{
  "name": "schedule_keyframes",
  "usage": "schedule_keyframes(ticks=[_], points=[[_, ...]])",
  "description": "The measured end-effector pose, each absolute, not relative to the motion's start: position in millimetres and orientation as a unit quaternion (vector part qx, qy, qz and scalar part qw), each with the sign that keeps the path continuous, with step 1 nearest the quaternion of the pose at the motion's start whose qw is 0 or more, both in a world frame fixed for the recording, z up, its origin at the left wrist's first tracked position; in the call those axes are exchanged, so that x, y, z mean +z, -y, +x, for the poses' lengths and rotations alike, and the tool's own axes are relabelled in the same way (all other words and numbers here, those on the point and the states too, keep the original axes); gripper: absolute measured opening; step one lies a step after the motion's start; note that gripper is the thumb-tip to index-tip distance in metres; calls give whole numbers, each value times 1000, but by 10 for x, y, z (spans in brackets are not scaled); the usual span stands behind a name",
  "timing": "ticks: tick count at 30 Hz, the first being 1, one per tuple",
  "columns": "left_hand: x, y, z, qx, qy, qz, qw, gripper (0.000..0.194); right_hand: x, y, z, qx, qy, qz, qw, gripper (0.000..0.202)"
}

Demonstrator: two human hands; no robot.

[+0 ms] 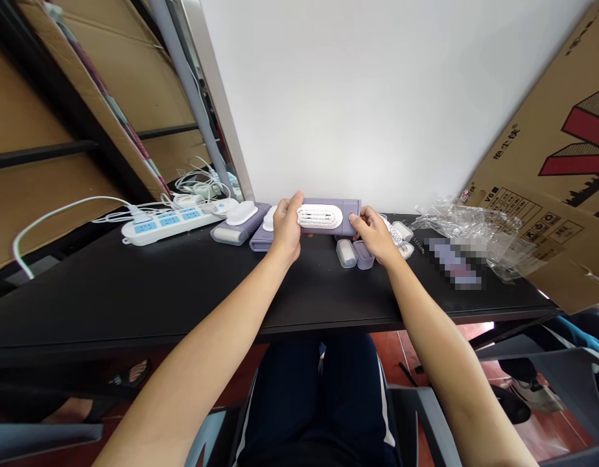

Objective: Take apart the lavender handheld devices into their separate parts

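Note:
My left hand (288, 228) and my right hand (373, 232) hold a purple case with a white oval brush (319, 216) on its face, level above the table. The left fingers wrap round one end; my right thumb and fingers pinch the other end. Left of my left hand lie two similar purple cases with white oval tops, one of them a purple-grey case (237, 224) in full view. Below my right hand stand a small clear-lidded container (347, 253) and a purple container (364, 255). Small white parts with a coiled spring (401, 239) lie beyond my right wrist, partly hidden.
A white power strip (176, 222) with tangled cables lies at the back left of the black table (183, 292). Crumpled clear plastic (474, 227) and a blurred flat item (454, 263) are at the right, beside a large cardboard box (547, 162). A white panel (367, 97) stands behind.

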State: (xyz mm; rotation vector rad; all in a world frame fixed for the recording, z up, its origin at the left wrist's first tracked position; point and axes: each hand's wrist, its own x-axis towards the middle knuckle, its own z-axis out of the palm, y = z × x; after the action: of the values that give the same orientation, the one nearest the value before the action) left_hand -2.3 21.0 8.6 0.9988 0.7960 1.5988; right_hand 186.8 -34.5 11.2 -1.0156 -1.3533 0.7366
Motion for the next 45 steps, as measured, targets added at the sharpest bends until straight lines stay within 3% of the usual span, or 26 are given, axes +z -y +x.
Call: schedule_keyframes(ticks=[10, 15, 20, 31, 37, 45], points=[[109, -274, -51, 663, -328, 421, 525, 43, 95, 272, 1882, 294, 607, -473, 567, 40], [123, -389, -170, 669, -320, 378, 555, 35, 128, 302, 1953, 359, 604, -429, 568, 39], [100, -484, -288, 661, -315, 389, 560, 36, 163, 353, 1931, 349, 603, -447, 561, 42], [98, -434, -251, 663, -325, 429, 520, 44, 141, 292, 1971, 352, 534, -452, 622, 46], [115, -374, -198, 630, -360, 438, 531, 48, 137, 329, 1954, 394, 527, -461, 595, 52], [152, -381, -225, 632, -359, 422, 542, 43, 161, 298, 2033, 367, 467, -486, 642, 47]])
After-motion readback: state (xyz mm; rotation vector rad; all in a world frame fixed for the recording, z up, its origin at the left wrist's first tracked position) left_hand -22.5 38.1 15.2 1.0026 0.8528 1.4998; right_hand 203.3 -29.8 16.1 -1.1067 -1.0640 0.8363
